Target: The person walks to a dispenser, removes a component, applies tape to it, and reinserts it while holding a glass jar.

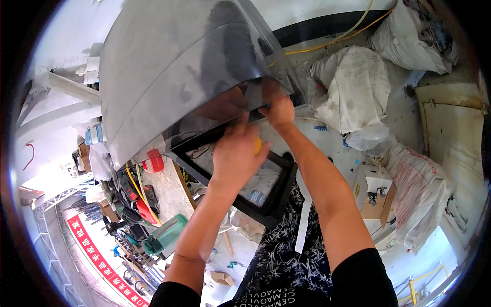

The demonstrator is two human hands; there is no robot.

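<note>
A large dark glossy pane (174,71), seemingly glass, rises in front of me and mirrors my hands. At its near edge is a black rectangular frame (268,217) with an open middle. My left hand (234,156) is at the frame's upper bar, back of the hand up, fingers reaching to the pane's edge. A rounded yellow thing (257,146) shows between its thumb and palm; its kind is mostly hidden. Farther right, my right hand (279,109) is closed at the pane's near right corner, thumb and fingers pinched together over the dark edge. Whatever they pinch is hidden.
White woven sacks (355,89) slump on the floor at right, near an open cardboard box (373,192). On the left, power tools and a red container (153,161) lie about a board (174,187). A green translucent bin (166,235) stands below them. Yellow cable (317,48) runs along the wall.
</note>
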